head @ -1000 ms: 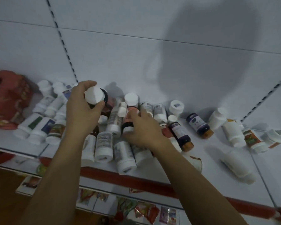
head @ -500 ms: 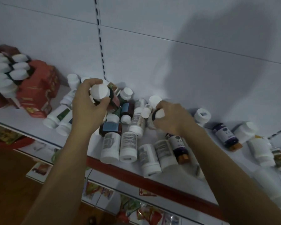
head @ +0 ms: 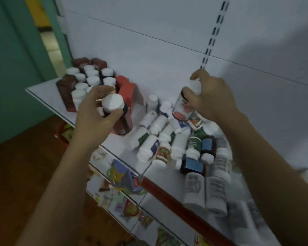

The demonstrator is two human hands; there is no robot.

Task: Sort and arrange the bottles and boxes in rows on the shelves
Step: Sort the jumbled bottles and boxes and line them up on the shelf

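Head view: left hand point(head: 92, 114) clamped round white-capped dark brown bottle point(head: 124, 121), held above left part of white shelf point(head: 116, 145). Right hand point(head: 213, 98) grips pill-label bottle point(head: 182, 106) by cap end, above pile of toppled bottles point(head: 178, 144). Far left: upright bottles point(head: 92, 79) in rows beside dark red boxes point(head: 66, 91).

Right hand point(head: 212, 98) has seemingly lifted a labelled bottle point(head: 182, 108) off the pile point(head: 176, 141).

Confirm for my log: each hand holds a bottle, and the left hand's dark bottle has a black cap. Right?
The cap is white, not black, per the head view. The left hand grips the dark bottle; the right hand holds a labelled bottle.
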